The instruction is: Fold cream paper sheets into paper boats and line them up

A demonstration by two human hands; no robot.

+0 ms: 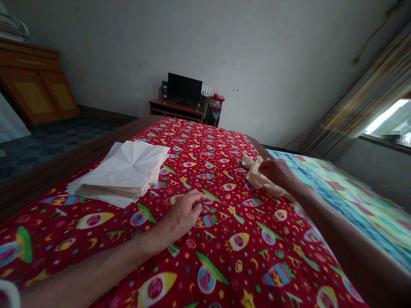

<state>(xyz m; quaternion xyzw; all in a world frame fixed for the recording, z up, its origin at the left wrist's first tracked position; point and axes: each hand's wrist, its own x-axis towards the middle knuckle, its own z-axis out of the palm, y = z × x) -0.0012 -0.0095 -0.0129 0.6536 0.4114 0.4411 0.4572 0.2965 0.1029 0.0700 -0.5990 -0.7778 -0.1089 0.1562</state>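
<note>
My left hand (189, 209) rests on the red patterned cloth (224, 252), holding nothing, its fingers loosely bent with the index finger reaching out. To its left lies a stack of white paper sheets (131, 164), the top one marked by creases that spread from its middle. At the cloth's right side, my right hand (276, 171) is closed at a row of cream folded paper pieces (255, 173). Its fingertips touch the upper part of that row and seem to pinch one piece. The hand and wrist hide some of the pieces.
On the right is a bed or table with a colourful patchwork cover (340, 192). A monitor (185, 87) with speakers stands on a low brown desk (176, 110) by the far wall. A wooden cabinet (41, 85) stands at left; a curtain (353, 98) hangs at right.
</note>
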